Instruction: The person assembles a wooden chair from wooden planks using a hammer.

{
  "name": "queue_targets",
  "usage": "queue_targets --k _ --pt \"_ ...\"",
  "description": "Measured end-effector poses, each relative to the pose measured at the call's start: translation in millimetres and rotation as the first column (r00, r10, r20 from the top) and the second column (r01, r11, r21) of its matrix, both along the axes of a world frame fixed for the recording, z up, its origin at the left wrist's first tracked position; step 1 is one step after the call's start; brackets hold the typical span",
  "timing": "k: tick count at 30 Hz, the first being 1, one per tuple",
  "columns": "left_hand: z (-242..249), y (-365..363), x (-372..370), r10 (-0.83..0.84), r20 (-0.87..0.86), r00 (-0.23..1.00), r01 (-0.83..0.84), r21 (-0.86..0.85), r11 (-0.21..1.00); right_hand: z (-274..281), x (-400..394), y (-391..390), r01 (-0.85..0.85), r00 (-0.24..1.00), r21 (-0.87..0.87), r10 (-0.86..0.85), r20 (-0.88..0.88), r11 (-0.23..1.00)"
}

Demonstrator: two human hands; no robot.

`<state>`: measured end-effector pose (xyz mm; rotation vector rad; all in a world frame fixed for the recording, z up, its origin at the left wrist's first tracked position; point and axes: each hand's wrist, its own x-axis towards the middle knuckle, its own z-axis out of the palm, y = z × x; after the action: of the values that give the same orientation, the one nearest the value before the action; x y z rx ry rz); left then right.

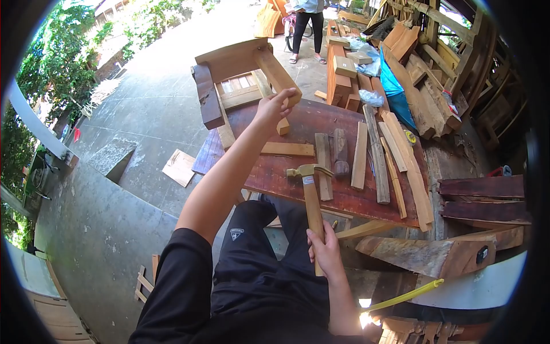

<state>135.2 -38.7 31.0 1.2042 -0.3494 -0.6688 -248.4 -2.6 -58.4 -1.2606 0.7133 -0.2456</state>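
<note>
My right hand point(327, 252) is wrapped round the wooden handle of a claw hammer point(313, 206), whose metal head points up over the near edge of a worn red-brown tabletop point(275, 178). My left arm reaches forward, and my left hand point(276, 107) grips the end of a thick bar on a wooden frame point(278, 73). That frame stands tilted at the table's far left, with a dark block point(207, 97) on its left side and slats showing through it. Just behind the hammer head lie a short wood strip point(323, 163) and a darker wood piece point(340, 150).
Several wood strips point(378, 155) and a yellow tape measure point(409, 136) lie on the table's right side. Stacked timber point(427, 97) and a blue sheet point(395, 89) are beyond it. A person point(308, 28) stands at the back. A yellow hose point(404, 294) runs at lower right.
</note>
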Motion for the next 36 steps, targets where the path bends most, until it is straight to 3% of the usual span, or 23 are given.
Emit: queue_targets --k 2,5,8,12,20,28,32,36 --pt "14.5 3.2 -10.5 0.061 -0.029 0.998 -0.060 0.025 0.998 0.2 -0.5 0.5 -0.003 1.000 0.000 0.003 0.000 1.000" --pt "18.2 12.9 -16.5 -0.038 0.015 0.999 0.039 -0.071 0.997 -0.6 -1.2 -0.1 -0.018 1.000 0.000 0.018 0.000 1.000" --pt "24.4 5.8 -22.1 0.023 -0.127 0.992 -0.031 -0.060 0.998 2.9 -1.7 -0.1 -0.019 1.000 0.004 0.019 -0.008 1.000" --pt "17.2 1.2 -13.9 -0.099 -0.101 0.990 0.085 -0.141 0.986 4.7 -2.4 -0.6 -0.028 1.000 0.023 0.028 -0.004 0.999" --pt "28.5 7.9 -15.5 -0.132 -0.160 0.978 0.097 -0.211 0.973 -1.5 0.3 2.6 -0.043 0.999 0.027 0.043 0.002 0.999" --pt "12.5 9.4 -4.5 -0.200 -0.182 0.963 0.130 -0.337 0.933 1.7 2.1 4.3 -0.017 0.999 0.028 0.018 -0.036 0.999" --pt "-17.4 7.7 10.2 -0.429 -0.245 0.870 0.216 -0.592 0.776 5.8 5.2 5.2 -0.002 0.997 0.050 0.006 -0.074 0.999" --pt "-22.9 3.0 5.2 -0.367 -0.229 0.901 0.174 -0.584 0.793 15.7 12.4 9.2 0.029 0.993 0.054 -0.023 -0.112 0.998"
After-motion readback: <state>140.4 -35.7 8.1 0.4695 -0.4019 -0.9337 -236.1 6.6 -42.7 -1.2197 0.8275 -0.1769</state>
